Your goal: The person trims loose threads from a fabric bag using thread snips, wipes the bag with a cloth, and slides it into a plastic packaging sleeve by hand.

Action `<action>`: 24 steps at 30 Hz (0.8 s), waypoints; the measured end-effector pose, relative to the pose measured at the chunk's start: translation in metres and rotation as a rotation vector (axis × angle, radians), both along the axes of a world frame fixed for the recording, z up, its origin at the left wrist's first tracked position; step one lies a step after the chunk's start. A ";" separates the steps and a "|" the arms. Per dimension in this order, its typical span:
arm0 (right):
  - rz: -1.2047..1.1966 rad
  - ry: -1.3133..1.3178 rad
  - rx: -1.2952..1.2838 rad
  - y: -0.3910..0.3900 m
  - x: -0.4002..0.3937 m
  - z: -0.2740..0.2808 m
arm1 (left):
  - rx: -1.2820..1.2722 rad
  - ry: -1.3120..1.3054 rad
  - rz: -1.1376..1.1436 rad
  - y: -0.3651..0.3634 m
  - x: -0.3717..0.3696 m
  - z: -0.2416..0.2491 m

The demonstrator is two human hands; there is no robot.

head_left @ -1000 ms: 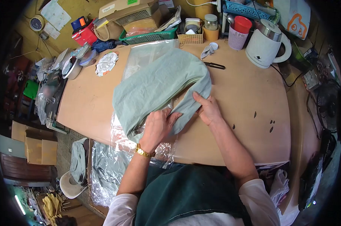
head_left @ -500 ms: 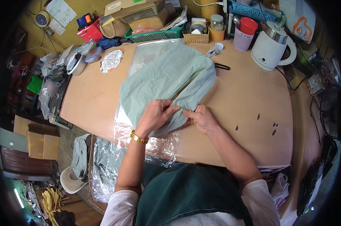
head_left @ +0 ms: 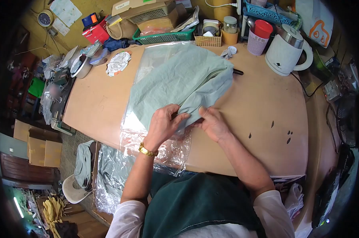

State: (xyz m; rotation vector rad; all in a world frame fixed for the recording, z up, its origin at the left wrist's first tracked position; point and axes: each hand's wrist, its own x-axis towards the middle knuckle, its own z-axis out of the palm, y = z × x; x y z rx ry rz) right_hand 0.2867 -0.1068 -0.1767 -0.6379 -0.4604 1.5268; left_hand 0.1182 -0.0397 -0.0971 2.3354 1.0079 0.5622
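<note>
A pale green cloth, folded and creased, lies across the tan table in front of me, partly over a clear plastic sheet. My left hand, with a gold watch on its wrist, pinches the near edge of the cloth between thumb and fingers. Close to its right, my right hand grips the same edge, thumb on top and fingers partly hidden beneath. A small gap separates the two hands. A dark-handled tool pokes out from under the cloth's right corner.
A white kettle stands at the back right beside a cup holder. Baskets, including a green one, line the back edge. A white crumpled item lies back left. Dark marks show on the table's right.
The cloth's near edge has drawn up and its right corner shifted right, covering more of the dark-handled tool. My hands have moved slightly apart, both still at the edge.
</note>
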 end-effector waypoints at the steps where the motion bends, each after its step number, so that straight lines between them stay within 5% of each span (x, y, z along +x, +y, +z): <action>1: 0.002 -0.001 -0.001 -0.001 -0.005 -0.007 | 0.102 -0.100 0.019 -0.001 0.005 -0.007; 3: -0.048 -0.235 -0.040 -0.001 -0.010 -0.018 | 0.203 -0.202 0.038 -0.003 0.008 -0.010; 7: -0.066 -0.264 -0.028 0.001 -0.002 -0.017 | -0.022 -0.190 0.167 -0.004 0.014 -0.009; 12: -0.087 0.125 -0.107 0.002 0.015 -0.002 | -0.012 -0.212 0.056 -0.001 0.007 0.000; 14: -0.210 0.150 -0.117 0.011 0.021 -0.023 | -0.116 0.192 0.006 0.005 -0.006 -0.003; 22: -0.394 0.062 -0.116 0.015 0.025 -0.021 | -0.315 0.061 0.020 -0.001 -0.019 0.000; 24: -0.221 0.147 -0.111 0.010 0.023 -0.015 | -0.295 0.084 0.031 -0.001 -0.015 0.004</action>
